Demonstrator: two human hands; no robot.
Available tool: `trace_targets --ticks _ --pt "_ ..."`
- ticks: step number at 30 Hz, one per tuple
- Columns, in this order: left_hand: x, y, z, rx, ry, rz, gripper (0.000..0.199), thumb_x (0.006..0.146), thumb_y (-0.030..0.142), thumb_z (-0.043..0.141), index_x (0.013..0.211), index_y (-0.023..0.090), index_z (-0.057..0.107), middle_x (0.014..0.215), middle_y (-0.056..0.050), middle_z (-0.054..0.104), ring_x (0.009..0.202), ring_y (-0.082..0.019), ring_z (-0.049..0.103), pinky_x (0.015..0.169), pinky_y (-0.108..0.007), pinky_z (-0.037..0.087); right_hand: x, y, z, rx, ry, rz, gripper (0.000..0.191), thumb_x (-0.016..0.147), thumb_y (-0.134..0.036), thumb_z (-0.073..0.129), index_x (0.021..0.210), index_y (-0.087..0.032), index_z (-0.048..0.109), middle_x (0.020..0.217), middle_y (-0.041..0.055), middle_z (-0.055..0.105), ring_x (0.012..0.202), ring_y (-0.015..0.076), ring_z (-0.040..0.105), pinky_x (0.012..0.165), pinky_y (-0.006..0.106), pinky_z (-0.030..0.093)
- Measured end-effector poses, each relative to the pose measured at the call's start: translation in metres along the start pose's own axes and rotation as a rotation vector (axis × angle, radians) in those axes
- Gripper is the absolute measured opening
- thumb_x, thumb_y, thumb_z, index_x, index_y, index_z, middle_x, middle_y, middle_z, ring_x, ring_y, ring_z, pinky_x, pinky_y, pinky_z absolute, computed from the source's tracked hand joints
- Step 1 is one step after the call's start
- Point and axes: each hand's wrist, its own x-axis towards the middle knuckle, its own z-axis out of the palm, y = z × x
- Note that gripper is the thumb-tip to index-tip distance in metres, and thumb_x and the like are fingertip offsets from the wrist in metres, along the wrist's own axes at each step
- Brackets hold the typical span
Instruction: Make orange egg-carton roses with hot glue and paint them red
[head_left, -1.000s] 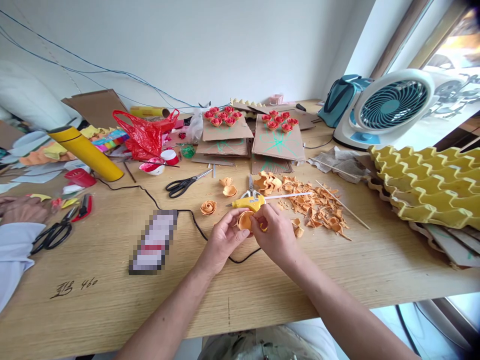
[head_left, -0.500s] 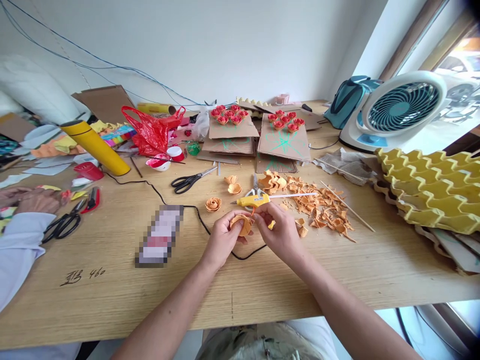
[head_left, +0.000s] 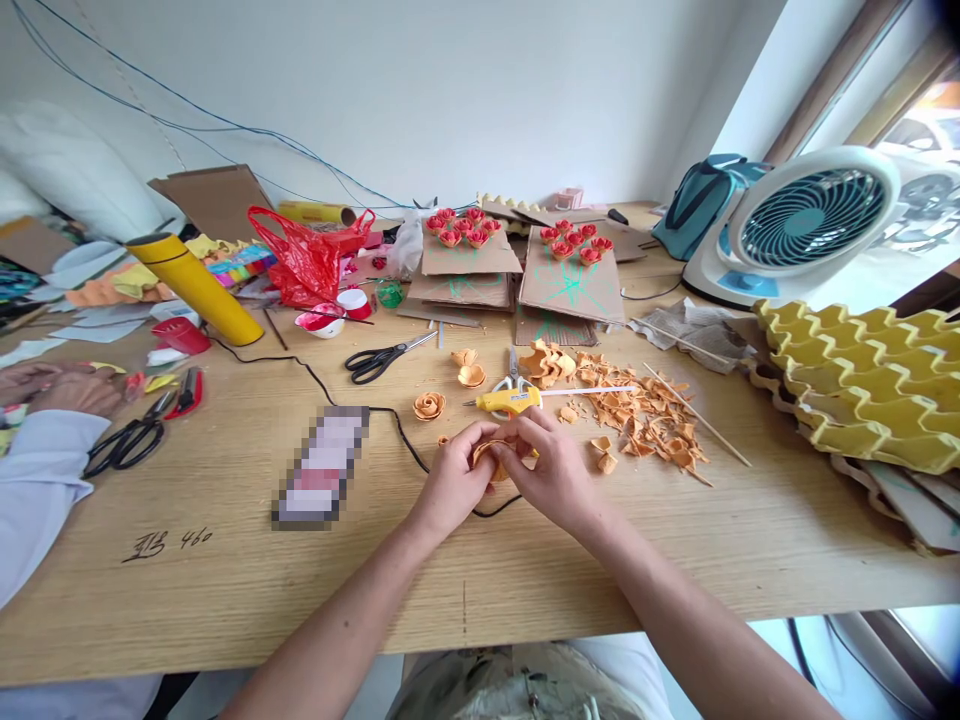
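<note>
Close in front of me, an orange craft flower [head_left: 490, 462] is held between both hands and partly hidden by the fingers. My left hand [head_left: 454, 478] wraps round its left side. My right hand [head_left: 553, 467] is closed against its right side, fingertips pressing at the rim. Just beyond lies a yellow glue gun [head_left: 511, 401] with a white glue stick in its rear, scissors [head_left: 513, 366] behind it. An orange rose [head_left: 429, 405] and a small petal cup [head_left: 471, 375] rest to the left. Orange scraps [head_left: 652, 410] spread out on the right.
A phone with a blurred screen [head_left: 322, 470] and black-handled scissors [head_left: 375, 362] lie leftward. A co-worker's hands [head_left: 71, 390] are at far left. Red flowers [head_left: 577, 240] stand on cardboard behind. Yellow egg trays [head_left: 847, 390] and a fan [head_left: 806, 225] stand right.
My right hand has moved left and in onto the flower, where an orange piece showed at its fingertips before. The flower is now more covered by my fingers.
</note>
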Motion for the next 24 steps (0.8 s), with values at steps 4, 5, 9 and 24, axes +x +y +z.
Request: trace_targets --ticks 4,5,9,24 --pt "0.0001 0.0032 0.0004 -0.150 0.029 -0.076 0.033 0.085 0.038 0.071 0.110 0.017 0.072 0.100 -0.007 0.076 0.086 -0.022 0.072 0.057 -0.027 0.063 0.0001 -0.0005 -0.0002 0.007 0.053 0.013 0.011 0.092 -0.012 0.061 0.087 -0.021 0.064 0.086 0.0035 0.058 0.069 0.0147 0.059 0.062 0.026 0.051" --pt "0.0003 0.0033 -0.0001 -0.151 0.032 -0.072 0.033 0.085 0.039 0.071 0.109 0.016 0.073 0.098 -0.007 0.076 0.085 -0.022 0.072 0.057 -0.027 0.064 0.0001 -0.0008 -0.0003 0.011 0.056 0.014 0.011 0.093 -0.012 0.061 0.088 -0.021 0.064 0.086 0.0037 0.059 0.070 0.0148 0.059 0.062 0.026 0.051" --pt "0.0005 0.0019 -0.0023 -0.073 0.041 -0.047 0.031 0.085 0.037 0.067 0.103 0.014 0.076 0.093 -0.005 0.076 0.075 -0.017 0.069 0.056 -0.026 0.064 -0.0005 -0.0016 0.0006 0.013 0.040 0.025 0.009 0.093 -0.014 0.062 0.088 -0.021 0.064 0.086 0.0034 0.059 0.070 0.0147 0.059 0.063 0.026 0.051" --pt "0.0025 -0.0023 -0.0016 -0.160 0.014 -0.101 0.030 0.081 0.036 0.071 0.101 0.015 0.076 0.093 -0.006 0.076 0.076 -0.017 0.070 0.053 -0.022 0.061 -0.0030 -0.0035 0.0042 -0.008 0.024 0.026 0.009 0.092 -0.013 0.061 0.093 -0.022 0.064 0.088 0.0031 0.059 0.073 0.0156 0.059 0.066 0.027 0.051"
